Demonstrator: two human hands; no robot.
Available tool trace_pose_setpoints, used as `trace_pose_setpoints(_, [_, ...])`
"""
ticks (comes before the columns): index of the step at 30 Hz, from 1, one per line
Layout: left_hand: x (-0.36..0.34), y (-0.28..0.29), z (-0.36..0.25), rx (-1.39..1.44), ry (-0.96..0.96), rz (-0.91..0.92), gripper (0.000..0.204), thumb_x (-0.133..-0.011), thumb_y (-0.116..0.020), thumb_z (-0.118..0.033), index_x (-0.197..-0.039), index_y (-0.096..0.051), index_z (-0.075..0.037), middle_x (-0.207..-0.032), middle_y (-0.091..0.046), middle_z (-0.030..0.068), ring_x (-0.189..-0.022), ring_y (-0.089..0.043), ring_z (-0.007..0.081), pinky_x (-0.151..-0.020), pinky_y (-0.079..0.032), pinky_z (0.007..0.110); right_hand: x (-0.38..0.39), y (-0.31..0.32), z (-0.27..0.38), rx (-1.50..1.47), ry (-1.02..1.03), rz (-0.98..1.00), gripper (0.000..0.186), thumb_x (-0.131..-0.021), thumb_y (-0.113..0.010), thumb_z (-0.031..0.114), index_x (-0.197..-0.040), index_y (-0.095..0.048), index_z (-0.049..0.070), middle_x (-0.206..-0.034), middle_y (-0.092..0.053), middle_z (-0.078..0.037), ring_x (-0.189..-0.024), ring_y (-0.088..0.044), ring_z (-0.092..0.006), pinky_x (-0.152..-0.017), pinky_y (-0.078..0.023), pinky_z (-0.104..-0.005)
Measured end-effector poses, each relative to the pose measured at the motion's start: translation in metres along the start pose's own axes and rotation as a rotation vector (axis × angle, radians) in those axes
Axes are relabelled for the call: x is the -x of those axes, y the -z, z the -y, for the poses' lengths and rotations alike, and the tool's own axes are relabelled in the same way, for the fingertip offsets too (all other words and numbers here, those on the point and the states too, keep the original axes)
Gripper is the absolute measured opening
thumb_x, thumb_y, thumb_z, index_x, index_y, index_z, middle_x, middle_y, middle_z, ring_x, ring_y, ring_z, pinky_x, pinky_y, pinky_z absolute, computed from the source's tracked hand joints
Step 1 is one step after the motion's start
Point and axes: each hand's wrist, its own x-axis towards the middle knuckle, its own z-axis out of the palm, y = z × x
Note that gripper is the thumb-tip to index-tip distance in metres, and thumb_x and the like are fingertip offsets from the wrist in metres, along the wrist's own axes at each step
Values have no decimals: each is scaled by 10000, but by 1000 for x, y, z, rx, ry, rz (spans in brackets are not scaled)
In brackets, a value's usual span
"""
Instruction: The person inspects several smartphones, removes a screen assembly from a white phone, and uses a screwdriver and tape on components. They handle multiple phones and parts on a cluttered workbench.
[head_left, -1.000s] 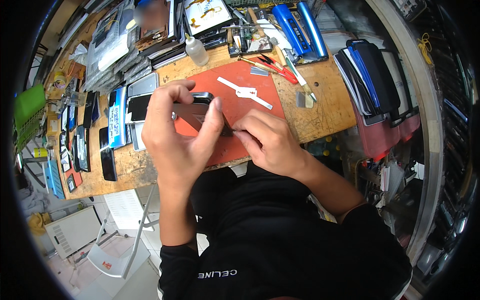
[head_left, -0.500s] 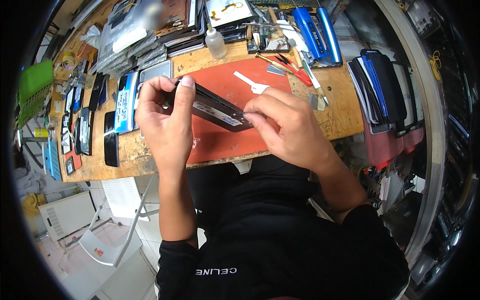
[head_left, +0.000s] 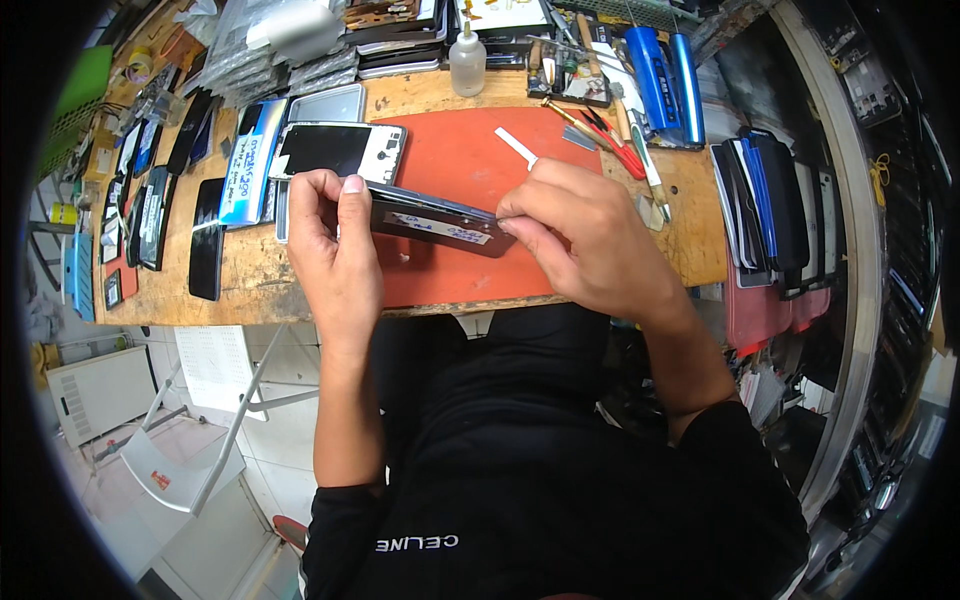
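Over the red mat (head_left: 450,285), I hold a thin dark brown panel with a silvery edge (head_left: 480,245) tilted up on its long side; it looks like a phone or small tablet. A white label with handwriting is stuck on it. My left hand (head_left: 335,240) grips its left end, thumb over the top edge. With thumb and forefinger, my right hand (head_left: 590,235) pinches its right corner. Just beyond my left hand shows a white-framed device part with a dark rectangle (head_left: 325,150); whether it joins the panel I cannot tell. A white strip (head_left: 515,145) pokes out behind my right hand.
Phones (head_left: 207,240) and a blue box (head_left: 250,165) crowd the left side. A squeeze bottle (head_left: 467,65), red-handled pliers (head_left: 622,150), a brush (head_left: 655,185) and blue cylindrical tools (head_left: 652,80) stand or lie behind. Upright folders or cases (head_left: 770,205) are at right.
My view has shifted, so the bench sits higher. The panel's left end has dropped, leaving it more level, and the white-framed part now shows beyond my left hand. Both hands keep their grip.
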Motion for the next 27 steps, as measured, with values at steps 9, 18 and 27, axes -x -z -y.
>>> trace_pose_setpoints(9, [8, 4, 5, -146, 7, -53, 184, -1057, -600, -120, -918, -542, -14, -774, -539, 26, -691, -472, 92, -635, -426, 289, -2, -1, 1, 35, 43, 9, 94, -871, -723, -42, -957, -700, -11, -837, -618, -128, -729, -626, -300, -634, -477, -403])
trace_pose_setpoints(18, [10, 9, 12, -258, -66, -69, 164, -1041, -602, -121, -930, -580, -3, -784, -607, 89, -697, -565, 172, -667, -475, 353, -1, -3, 7, 30, 69, -3, 88, -871, -722, -47, -950, -704, -11, -833, -617, -126, -723, -622, -297, -631, -480, -398])
trace_pose_setpoints(27, [9, 9, 10, -605, -518, -56, 55, -906, -679, -40, -942, -643, -20, -1039, -690, 164, -1070, -674, 369, -958, -493, 466, -29, 0, 15, 148, 56, 230, 72, -914, -687, 47, -920, -629, 4, -854, -579, -138, -803, -614, -360, -700, -486, -453])
